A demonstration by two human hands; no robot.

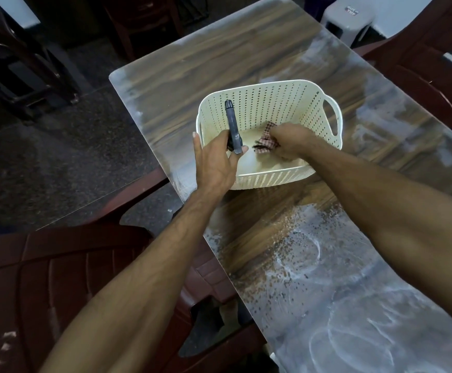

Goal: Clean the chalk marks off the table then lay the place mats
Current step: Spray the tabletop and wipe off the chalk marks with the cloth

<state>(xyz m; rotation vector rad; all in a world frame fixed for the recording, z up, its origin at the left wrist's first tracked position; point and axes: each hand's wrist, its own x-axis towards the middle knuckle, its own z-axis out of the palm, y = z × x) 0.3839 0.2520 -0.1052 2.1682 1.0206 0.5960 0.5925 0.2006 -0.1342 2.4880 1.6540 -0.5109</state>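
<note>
Head view: right hand [286,142] pinching checked cloth [266,140] inside white basket [324,125]; left hand [214,160] gripping spray bottle [233,125] at basket's near-left rim. Chalk marks [324,267] lying nearer than basket on table [192,65], seemingly awaiting wiping. Mats not showing.

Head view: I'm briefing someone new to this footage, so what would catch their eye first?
The cream perforated basket at mid-table, with both hands reaching in: the left hand grips a dark-nozzled spray bottle, the right hand holds a checked cloth. Next, white chalk swirls smear the table at its near right end.
</note>
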